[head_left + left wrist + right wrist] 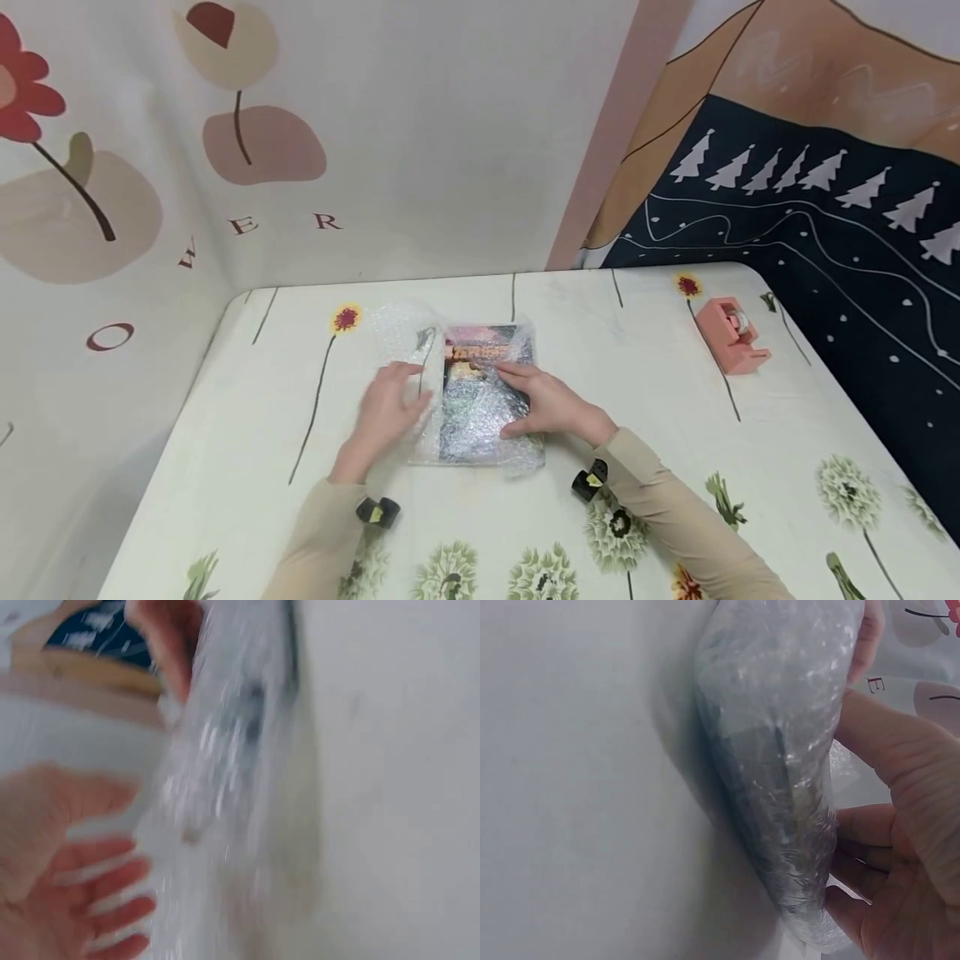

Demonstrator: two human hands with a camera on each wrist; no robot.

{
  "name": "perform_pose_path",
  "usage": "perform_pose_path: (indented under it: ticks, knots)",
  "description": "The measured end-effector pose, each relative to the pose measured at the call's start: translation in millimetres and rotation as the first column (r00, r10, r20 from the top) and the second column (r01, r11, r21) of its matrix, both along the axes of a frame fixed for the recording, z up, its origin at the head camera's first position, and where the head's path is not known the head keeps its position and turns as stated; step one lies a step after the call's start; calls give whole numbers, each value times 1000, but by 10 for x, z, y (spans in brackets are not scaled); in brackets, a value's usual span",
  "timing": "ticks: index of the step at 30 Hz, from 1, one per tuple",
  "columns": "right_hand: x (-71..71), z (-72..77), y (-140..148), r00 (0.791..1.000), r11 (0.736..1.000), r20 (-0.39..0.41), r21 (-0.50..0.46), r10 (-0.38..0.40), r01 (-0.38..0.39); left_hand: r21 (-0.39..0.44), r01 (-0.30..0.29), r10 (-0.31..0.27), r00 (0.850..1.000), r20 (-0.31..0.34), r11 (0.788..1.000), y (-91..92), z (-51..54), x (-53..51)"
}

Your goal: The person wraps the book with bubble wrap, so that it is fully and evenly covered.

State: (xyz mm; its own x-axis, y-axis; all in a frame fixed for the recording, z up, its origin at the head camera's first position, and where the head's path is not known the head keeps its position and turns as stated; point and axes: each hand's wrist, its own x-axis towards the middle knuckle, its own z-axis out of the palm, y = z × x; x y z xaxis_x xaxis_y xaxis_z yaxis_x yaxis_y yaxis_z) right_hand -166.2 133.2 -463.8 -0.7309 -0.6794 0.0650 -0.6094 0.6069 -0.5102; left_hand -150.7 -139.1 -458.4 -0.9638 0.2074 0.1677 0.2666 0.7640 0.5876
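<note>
A flat rectangular item with a dark, colourful cover lies on the table, wrapped in clear bubble wrap that spreads out past its left side. My left hand is over the loose wrap at the left, fingers apart; in the left wrist view that hand is blurred, its fingers spread beside the wrap. My right hand rests on the right part of the wrapped item. In the right wrist view, the right hand's fingertips and thumb touch the wrap with relaxed fingers.
A pink tape dispenser with a roll in it stands at the table's right side. The table has a flower-printed cover. Printed cloths hang behind it and at both sides.
</note>
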Motion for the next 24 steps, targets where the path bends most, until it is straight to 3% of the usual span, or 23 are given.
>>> perform_pose_path:
  ticks: [1, 3, 5, 7, 9, 11, 14, 18, 22, 24]
  knots:
    - [0, 2, 1, 1000, 1000, 2, -1, 1, -1, 24, -102, 102, 995, -9, 994, -78, -7, -16]
    - [0, 3, 2, 1000, 1000, 2, 2, 4, -4, 59, -270, 269, 963, 28, 961, -225, -10, -68]
    - [2, 6, 4, 1000, 1000, 2, 3, 6, -6, 98, -373, 359, 923, 135, 922, -336, 10, -133]
    - [0, 9, 2, 1000, 1000, 5, 3, 8, -8, 125, -411, 371, 892, 259, 903, -411, 22, -206]
    - [-1, 13, -5, 1000, 1000, 9, 2, 10, -10, 173, -414, 329, 867, 376, 894, -448, 35, -269]
    - [-2, 12, -4, 1000, 1000, 15, 2, 8, -8, 205, -410, 292, 851, 437, 889, -447, 38, -327]
    - [-4, 5, -8, 1000, 1000, 21, 2, 9, -10, 254, -416, 288, 861, 420, 873, -415, 28, -398]
    - [-8, -1, -15, 1000, 1000, 24, 3, 12, -12, 316, -399, 307, 903, 301, 861, -311, 37, -427]
    - [-9, 7, -12, 1000, 1000, 17, 5, 8, -8, 397, -284, 235, 957, 167, 873, -101, 123, -414]
    - [-12, 9, -8, 1000, 1000, 12, 9, 4, -5, 422, -211, 176, 977, 121, 881, 32, 179, -413]
